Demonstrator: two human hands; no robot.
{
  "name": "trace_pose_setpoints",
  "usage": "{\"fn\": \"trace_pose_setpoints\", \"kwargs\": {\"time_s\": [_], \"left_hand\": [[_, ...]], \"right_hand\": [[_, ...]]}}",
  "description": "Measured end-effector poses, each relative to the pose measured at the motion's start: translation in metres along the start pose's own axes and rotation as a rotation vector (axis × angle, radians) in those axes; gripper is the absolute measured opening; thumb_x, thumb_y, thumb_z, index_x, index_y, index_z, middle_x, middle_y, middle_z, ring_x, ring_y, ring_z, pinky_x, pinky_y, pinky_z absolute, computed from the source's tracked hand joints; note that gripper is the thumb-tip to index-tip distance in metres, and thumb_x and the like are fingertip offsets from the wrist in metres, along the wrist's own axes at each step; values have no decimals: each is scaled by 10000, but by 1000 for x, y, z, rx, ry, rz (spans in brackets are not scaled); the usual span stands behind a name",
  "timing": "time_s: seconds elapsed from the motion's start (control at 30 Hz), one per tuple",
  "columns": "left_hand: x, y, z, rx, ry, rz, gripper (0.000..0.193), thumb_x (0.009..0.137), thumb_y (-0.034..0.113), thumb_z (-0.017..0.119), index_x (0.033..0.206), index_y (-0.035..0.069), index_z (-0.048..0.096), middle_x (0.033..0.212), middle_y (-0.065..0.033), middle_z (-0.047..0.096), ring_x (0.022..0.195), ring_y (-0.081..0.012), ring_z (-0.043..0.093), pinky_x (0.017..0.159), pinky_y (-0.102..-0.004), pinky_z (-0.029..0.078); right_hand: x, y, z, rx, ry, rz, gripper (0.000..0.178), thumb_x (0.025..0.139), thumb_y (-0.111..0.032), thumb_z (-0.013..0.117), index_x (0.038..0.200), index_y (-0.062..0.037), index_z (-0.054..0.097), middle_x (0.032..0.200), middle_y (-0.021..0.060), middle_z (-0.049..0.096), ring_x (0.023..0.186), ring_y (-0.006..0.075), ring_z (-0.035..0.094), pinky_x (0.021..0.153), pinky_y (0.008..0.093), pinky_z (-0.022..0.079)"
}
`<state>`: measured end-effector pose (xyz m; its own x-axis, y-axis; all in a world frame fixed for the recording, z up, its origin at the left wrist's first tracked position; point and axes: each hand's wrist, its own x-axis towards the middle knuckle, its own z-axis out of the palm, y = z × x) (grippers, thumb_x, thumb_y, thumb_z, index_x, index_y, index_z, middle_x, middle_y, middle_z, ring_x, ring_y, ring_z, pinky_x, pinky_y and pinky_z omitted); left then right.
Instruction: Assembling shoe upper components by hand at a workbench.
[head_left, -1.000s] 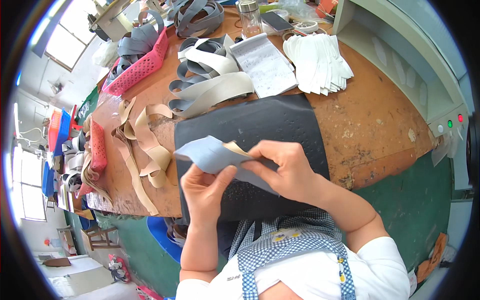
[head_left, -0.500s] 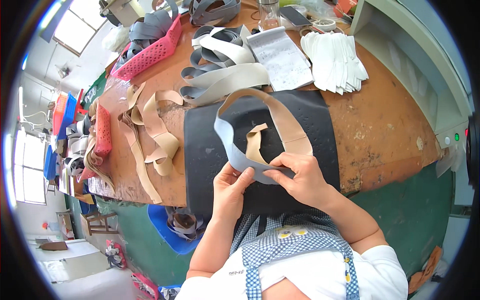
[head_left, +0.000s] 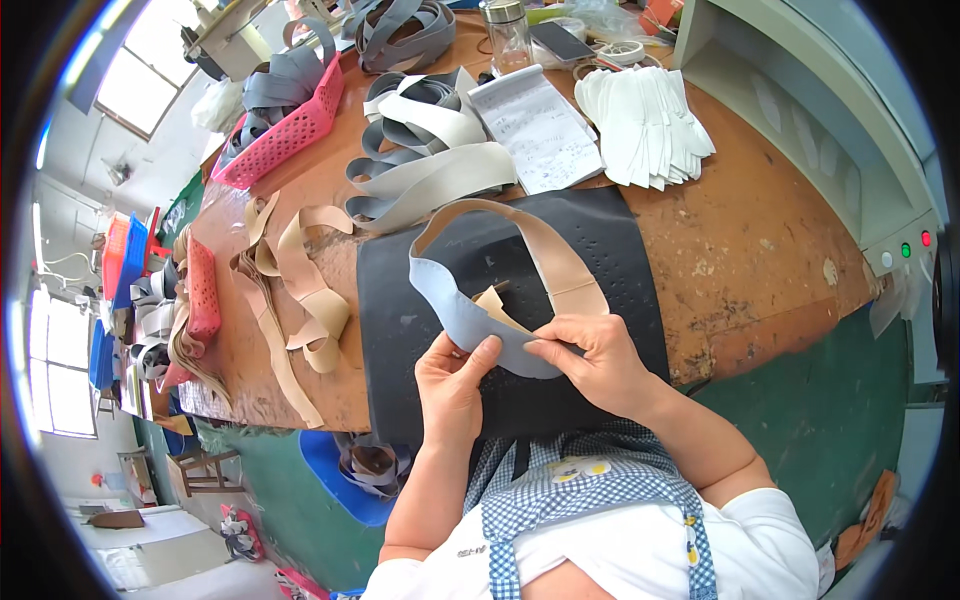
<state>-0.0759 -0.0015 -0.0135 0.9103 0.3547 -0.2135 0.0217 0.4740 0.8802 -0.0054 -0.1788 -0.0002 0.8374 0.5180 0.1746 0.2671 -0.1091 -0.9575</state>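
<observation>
The table (head_left: 745, 265) has a brown, scuffed top with pale worn patches and a curved look at its right edge. A black mat (head_left: 400, 340), pitted with small marks toward its right side, lies flat along the near edge. To its left, tan strips (head_left: 322, 315) lie loosely twisted. Beyond the mat rest folded grey and off-white bands (head_left: 440, 175), a notepad (head_left: 537, 130) with handwriting, and a fanned stack of white pieces (head_left: 648, 128). Farther back are a pink basket (head_left: 283, 137), coiled grey bands (head_left: 405, 38) and a lidded glass jar (head_left: 510, 42).
</observation>
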Motion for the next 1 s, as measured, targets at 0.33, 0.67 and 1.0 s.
{"fn": "trace_pose_setpoints", "kwargs": {"time_s": [0.33,0.67,1.0], "left_hand": [[-4,5,7,138,15,105,238,827,-35,777,1057,-47,716,954,-71,728,831,-107,674,790,-239,536],[-13,3,13,225,46,168,231,824,-53,771,1048,-61,715,945,-70,727,840,-103,669,799,-243,542],[-16,3,12,226,29,184,224,841,-34,768,1059,-49,714,946,-57,724,846,-95,661,799,-239,535]], "right_hand": [[1,-14,-3,-103,50,-43,148,881,-100,734,950,30,720,798,116,708,680,139,664,626,275,513],[1,-17,-3,-54,-37,45,137,882,-74,731,962,35,710,803,106,705,721,131,681,660,272,533],[2,-17,-3,-64,-57,-2,129,880,-50,725,974,38,713,834,104,709,743,131,686,674,271,540]]}}
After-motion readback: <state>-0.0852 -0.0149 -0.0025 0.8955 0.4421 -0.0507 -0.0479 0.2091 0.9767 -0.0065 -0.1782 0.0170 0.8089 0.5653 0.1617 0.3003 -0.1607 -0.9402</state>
